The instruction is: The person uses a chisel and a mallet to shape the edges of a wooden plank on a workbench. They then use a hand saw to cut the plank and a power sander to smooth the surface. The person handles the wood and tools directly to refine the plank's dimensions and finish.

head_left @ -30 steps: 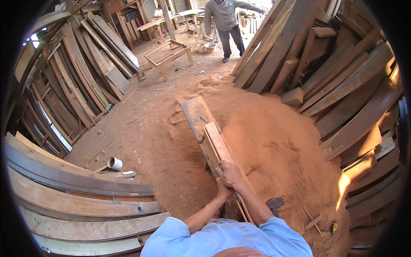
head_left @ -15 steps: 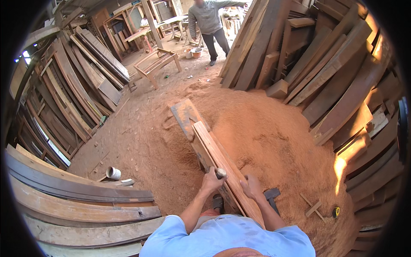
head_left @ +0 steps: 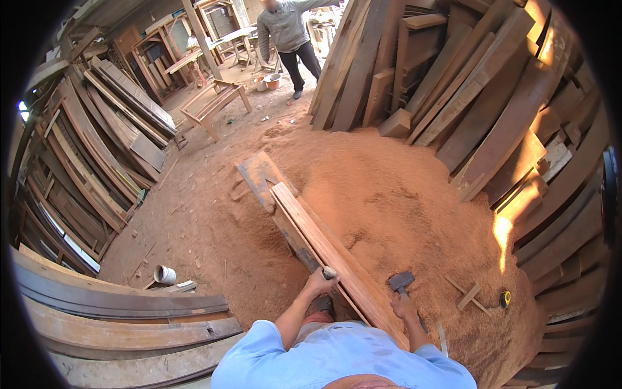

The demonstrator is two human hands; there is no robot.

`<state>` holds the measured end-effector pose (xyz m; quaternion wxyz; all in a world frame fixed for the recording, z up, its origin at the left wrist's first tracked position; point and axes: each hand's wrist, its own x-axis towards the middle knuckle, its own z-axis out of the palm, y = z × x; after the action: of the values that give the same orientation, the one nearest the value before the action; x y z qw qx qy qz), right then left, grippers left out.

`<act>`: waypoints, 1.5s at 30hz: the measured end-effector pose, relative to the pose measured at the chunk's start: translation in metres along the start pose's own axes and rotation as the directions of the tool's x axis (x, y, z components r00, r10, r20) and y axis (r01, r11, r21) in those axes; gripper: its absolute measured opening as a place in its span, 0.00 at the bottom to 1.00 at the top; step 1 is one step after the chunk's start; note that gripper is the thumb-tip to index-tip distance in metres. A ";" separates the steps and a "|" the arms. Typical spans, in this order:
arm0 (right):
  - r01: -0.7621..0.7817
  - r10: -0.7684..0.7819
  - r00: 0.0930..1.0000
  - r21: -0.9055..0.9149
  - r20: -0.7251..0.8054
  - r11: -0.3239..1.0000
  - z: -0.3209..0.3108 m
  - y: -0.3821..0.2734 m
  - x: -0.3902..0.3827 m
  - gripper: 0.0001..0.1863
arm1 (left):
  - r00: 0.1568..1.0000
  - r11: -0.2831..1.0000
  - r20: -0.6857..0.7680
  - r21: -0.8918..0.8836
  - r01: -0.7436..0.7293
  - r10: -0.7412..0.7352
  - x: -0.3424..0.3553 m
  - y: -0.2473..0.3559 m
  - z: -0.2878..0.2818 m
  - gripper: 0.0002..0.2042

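A long reddish board (head_left: 317,227) with a groove or gap along its left side lies on a thicker worn beam (head_left: 256,176), running away from me to the far left. Against the board's left edge, my left hand (head_left: 317,284) is closed around what looks like a chisel (head_left: 330,273); only its pale round handle end shows, and the blade is hidden. Right of the board, my right hand (head_left: 404,307) is wrapped round the handle of a dark, block-headed hammer (head_left: 401,280), close below its head, low over the sawdust.
Sawdust (head_left: 402,214) is heaped around the beam. Crossed wood strips (head_left: 468,297) and a yellow-black tape measure (head_left: 505,299) lie at right. Boards (head_left: 116,318) are stacked at near left, others lean on both sides. A white bucket (head_left: 164,275) lies left; a person (head_left: 285,35) stands far off.
My right hand has left the board and moved right onto the hammer, which it now grips. My left hand keeps hold of the chisel. The whole view has shifted slightly.
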<state>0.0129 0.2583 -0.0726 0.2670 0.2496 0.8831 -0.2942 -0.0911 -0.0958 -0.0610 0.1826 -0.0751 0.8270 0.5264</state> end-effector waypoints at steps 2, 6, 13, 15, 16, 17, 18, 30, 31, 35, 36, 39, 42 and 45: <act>-0.087 0.096 0.992 -0.110 0.081 0.990 0.001 0.021 0.006 0.34 | 1.000 1.000 -0.015 0.020 -0.012 0.013 0.003 -0.006 0.001 0.31; -0.072 0.099 0.989 -0.226 0.110 0.972 0.008 0.035 0.001 0.33 | 0.997 0.991 0.029 -0.111 0.070 -0.067 0.004 -0.009 0.003 0.27; -0.319 0.272 0.938 -0.229 -0.212 0.920 0.007 0.019 -0.002 0.36 | 0.992 0.959 0.082 -0.256 0.117 -0.099 0.001 -0.002 0.003 0.20; -0.339 0.296 0.933 -0.225 -0.204 0.914 0.005 0.026 0.003 0.37 | 0.993 0.966 0.066 -0.237 0.107 -0.094 0.002 -0.002 0.003 0.18; -0.333 0.295 0.938 -0.232 -0.185 0.914 0.004 0.033 0.006 0.38 | 0.994 0.966 0.066 -0.240 0.099 -0.086 0.002 -0.002 0.003 0.18; -0.328 0.296 0.942 -0.240 -0.161 0.914 0.004 0.040 0.010 0.39 | 0.992 0.967 0.073 -0.224 0.118 -0.104 0.003 -0.003 0.004 0.18; -0.315 0.287 0.946 -0.216 -0.149 0.924 0.006 0.048 0.015 0.39 | 0.995 0.968 0.070 -0.235 0.092 -0.077 0.003 -0.004 0.004 0.18; -0.078 0.146 0.983 -0.461 0.113 0.884 -0.006 0.027 0.059 0.32 | 0.992 0.984 0.016 -0.124 0.130 -0.128 -0.001 0.001 0.002 0.27; -0.077 0.110 0.991 -0.357 0.073 0.931 -0.023 -0.017 0.058 0.30 | 0.992 0.984 0.039 -0.130 0.123 -0.119 0.000 0.002 0.002 0.27; 0.752 -0.759 0.646 0.101 0.086 0.651 -0.107 -0.286 0.006 0.43 | 0.992 0.978 0.104 -0.185 0.095 -0.076 0.002 0.005 -0.003 0.20; 0.907 -0.912 0.409 0.101 0.021 0.409 -0.131 -0.353 -0.025 0.43 | 0.988 0.972 0.145 -0.219 0.088 -0.057 0.001 0.005 -0.003 0.18; 0.997 -0.989 -0.026 -0.081 -0.147 -0.014 -0.200 -0.537 -0.122 0.44 | 0.996 0.995 0.085 -0.095 -0.008 0.017 -0.006 0.009 -0.004 0.11; 0.967 -0.990 0.142 -0.216 0.024 0.133 -0.247 -0.655 -0.192 0.45 | 0.995 0.997 0.091 -0.064 0.038 -0.032 -0.017 0.015 -0.004 0.15; 0.961 -0.988 0.155 -0.233 0.010 0.148 -0.259 -0.699 -0.205 0.38 | 0.993 0.995 0.061 0.008 0.103 -0.104 -0.026 0.020 -0.002 0.21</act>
<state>-0.3393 -0.1215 0.5012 -0.0297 -0.3856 0.8739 -0.2945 -0.0736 -0.0913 -0.0336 0.2352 -0.1012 0.8173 0.5162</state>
